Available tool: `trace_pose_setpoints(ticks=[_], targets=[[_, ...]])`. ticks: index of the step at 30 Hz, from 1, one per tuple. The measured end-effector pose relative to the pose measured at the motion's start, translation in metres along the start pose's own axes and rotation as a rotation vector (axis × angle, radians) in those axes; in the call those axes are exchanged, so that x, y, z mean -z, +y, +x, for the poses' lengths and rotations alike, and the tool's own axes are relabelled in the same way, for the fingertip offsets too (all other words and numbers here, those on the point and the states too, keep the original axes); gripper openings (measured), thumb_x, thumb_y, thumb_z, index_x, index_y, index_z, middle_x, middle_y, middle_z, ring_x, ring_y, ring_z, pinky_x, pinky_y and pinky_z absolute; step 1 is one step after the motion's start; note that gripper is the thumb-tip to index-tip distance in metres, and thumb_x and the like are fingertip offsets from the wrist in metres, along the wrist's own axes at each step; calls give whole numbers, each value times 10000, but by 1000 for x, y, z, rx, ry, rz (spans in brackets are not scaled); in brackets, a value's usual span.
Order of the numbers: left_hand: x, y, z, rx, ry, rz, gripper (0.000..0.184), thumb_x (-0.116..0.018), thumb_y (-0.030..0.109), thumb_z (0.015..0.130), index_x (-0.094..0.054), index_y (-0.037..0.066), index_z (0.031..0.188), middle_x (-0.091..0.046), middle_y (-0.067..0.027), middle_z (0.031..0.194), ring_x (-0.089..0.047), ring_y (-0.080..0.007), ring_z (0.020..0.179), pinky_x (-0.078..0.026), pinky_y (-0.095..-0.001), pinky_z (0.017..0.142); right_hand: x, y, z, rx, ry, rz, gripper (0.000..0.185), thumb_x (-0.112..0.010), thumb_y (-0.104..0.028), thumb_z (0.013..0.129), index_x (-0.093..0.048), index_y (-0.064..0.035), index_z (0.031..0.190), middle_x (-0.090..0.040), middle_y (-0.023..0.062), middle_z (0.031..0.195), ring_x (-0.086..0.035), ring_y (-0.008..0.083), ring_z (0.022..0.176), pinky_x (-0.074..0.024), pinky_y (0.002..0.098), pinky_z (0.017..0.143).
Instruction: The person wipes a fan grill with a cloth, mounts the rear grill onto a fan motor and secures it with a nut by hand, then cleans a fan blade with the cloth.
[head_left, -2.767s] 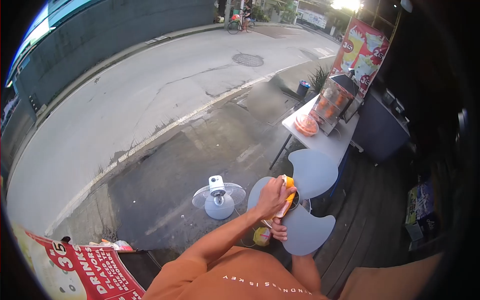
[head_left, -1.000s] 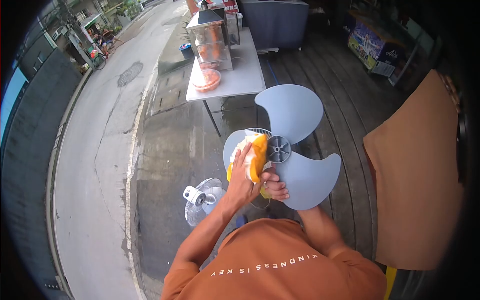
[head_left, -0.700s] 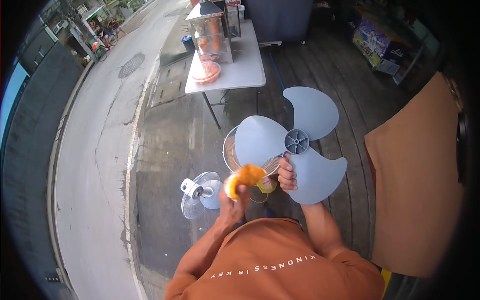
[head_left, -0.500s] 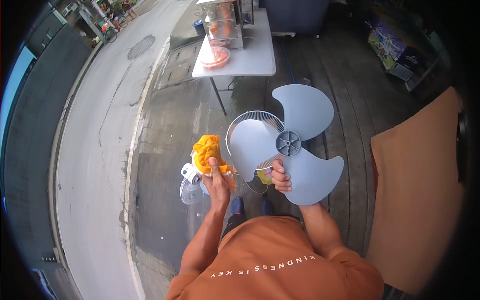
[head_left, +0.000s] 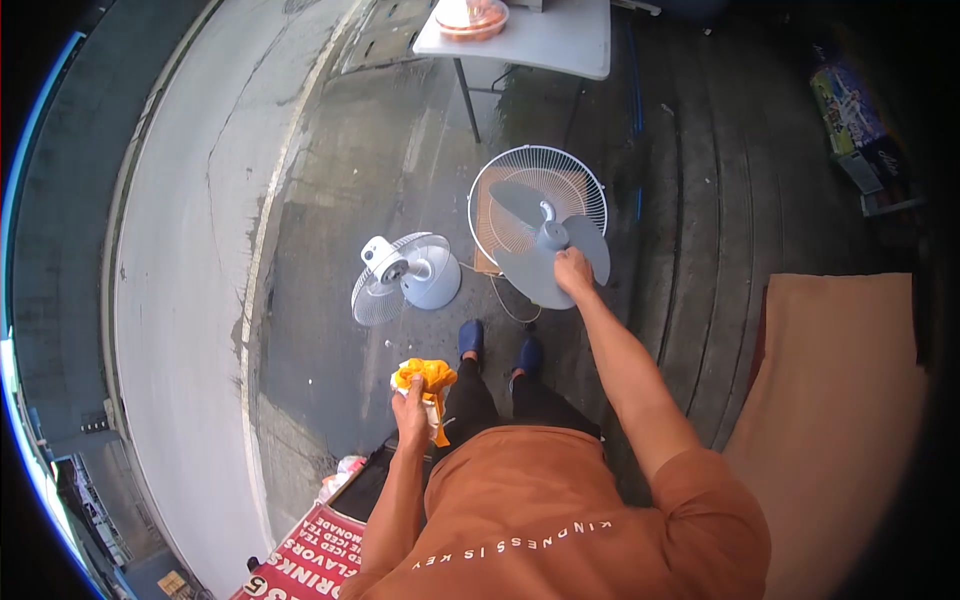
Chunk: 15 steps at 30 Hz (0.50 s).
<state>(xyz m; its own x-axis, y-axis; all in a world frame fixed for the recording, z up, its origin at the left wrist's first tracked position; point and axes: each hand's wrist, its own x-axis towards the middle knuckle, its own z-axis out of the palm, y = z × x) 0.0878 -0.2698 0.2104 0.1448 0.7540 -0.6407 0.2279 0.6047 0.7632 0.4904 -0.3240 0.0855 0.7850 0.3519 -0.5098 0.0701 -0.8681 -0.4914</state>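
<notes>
My left hand (head_left: 411,412) is closed around a bunched yellow-and-white cloth (head_left: 428,376), low in front of my body. My right arm stretches forward, and my right hand (head_left: 573,272) grips the grey three-bladed fan blade (head_left: 540,273) close to its hub. The blade is over a round white fan grille (head_left: 482,200), overlapping it; whether the two touch I cannot tell. Beneath the grille lies a piece of brown cardboard (head_left: 487,262). To the left stands a small white desk fan (head_left: 433,283) with its cage tilted.
A white folding table (head_left: 570,45) ahead bears a round tub of reddish food (head_left: 470,18). At right rises a large brown cardboard sheet (head_left: 840,390). A red drinks sign (head_left: 310,550) is at lower left, by my side. The street (head_left: 190,300) runs along the left.
The fan blade has moved forward and away from my body, down over the grille, with my right hand on it. My left hand has drawn back with the cloth. The view has tilted downward.
</notes>
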Motion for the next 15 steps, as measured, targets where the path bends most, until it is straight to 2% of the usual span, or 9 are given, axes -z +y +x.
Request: trace_pose_setpoints(ticks=[3,7,8,11,13,15], targets=[[23,-20,-11,107,32,4,345,-646,304,1033,-655,-17,1160,-724,-92,972,-707,-175,779,-551,-320,661,-24,0,33,-24,38,-5,421,-534,-259,956,-651,8,1259,-666,297,1267,-615,472,1223,-475,528,1049],[33,-47,-13,110,83,51,322,-622,254,1039,-638,-20,1207,-719,-103,1102,-708,-194,959,-558,-335,838,-41,-8,68,42,19,-83,408,-554,-238,954,-640,-7,1278,-662,288,1284,-618,451,1229,-472,513,1056],[30,-50,-12,139,88,43,318,-624,234,1035,-629,-26,1219,-708,-103,1148,-691,-199,1043,-538,-334,920,-45,-6,74,55,22,-76,403,-558,-237,955,-641,-8,1276,-660,285,1289,-619,447,1229,-471,511,1058],[-10,-7,-14,286,-67,-22,335,-581,231,1021,-626,-30,1226,-717,-136,1056,-723,-225,854,-590,-369,746,-53,3,96,153,22,-76,438,-590,-221,950,-615,-11,1333,-655,275,1309,-610,438,1248,-462,501,1078],[-36,-15,14,301,-95,-102,354,-564,229,1011,-614,-33,1244,-714,-158,1005,-720,-242,756,-590,-388,642,-62,23,118,274,26,-60,499,-600,-211,944,-575,-18,1404,-637,281,1341,-588,444,1280,-449,492,1099],[-73,-10,42,244,-153,-152,364,-562,215,1011,-596,-33,1276,-713,-160,1006,-720,-243,763,-592,-389,652,-58,23,118,265,46,-108,556,-595,-199,933,-515,-12,1450,-619,303,1340,-568,464,1284,-440,507,1099]])
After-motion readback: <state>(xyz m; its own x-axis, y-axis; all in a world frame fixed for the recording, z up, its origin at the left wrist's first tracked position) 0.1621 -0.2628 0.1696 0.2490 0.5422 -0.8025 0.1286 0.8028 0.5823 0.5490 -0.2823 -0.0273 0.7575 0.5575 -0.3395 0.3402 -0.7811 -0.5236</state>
